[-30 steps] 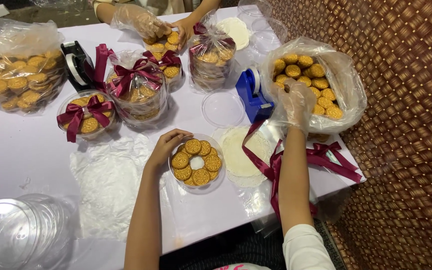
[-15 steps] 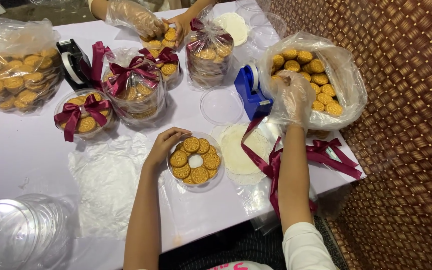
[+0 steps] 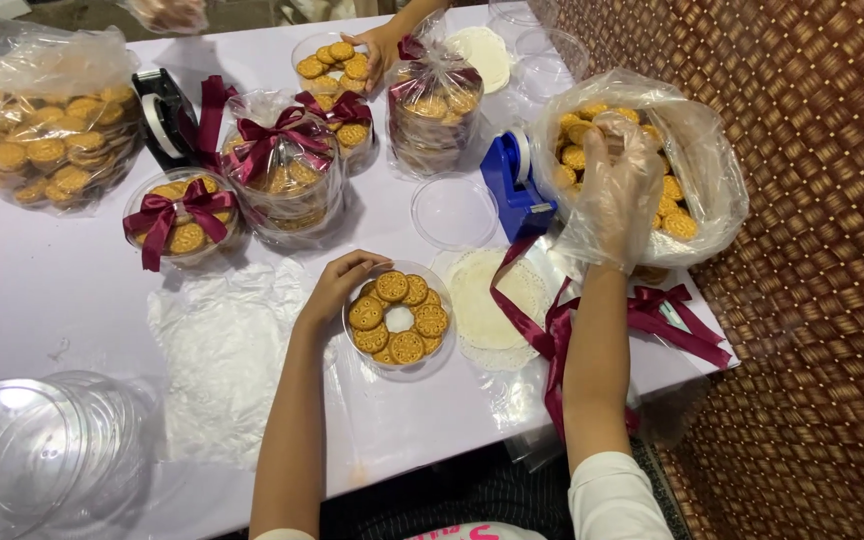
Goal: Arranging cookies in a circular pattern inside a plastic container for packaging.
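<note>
now left hand (image 3: 337,288) steadies cookie tub (image 3: 399,320); gloved right hand (image 3: 617,190) inside cookie bag (image 3: 697,150).

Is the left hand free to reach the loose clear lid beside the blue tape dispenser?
Probably yes. The left hand rests bare on the rim of the cookie tub, holding nothing, and the clear lid lies on open table just beyond, with nothing between them.

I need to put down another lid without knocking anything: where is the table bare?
Bare table lies left of the crinkled plastic sheet, below the bagged cookies. A smaller gap sits under the cookie tub. Crowded: the ribboned tubs, the tape dispenser and the ribbons.
</note>
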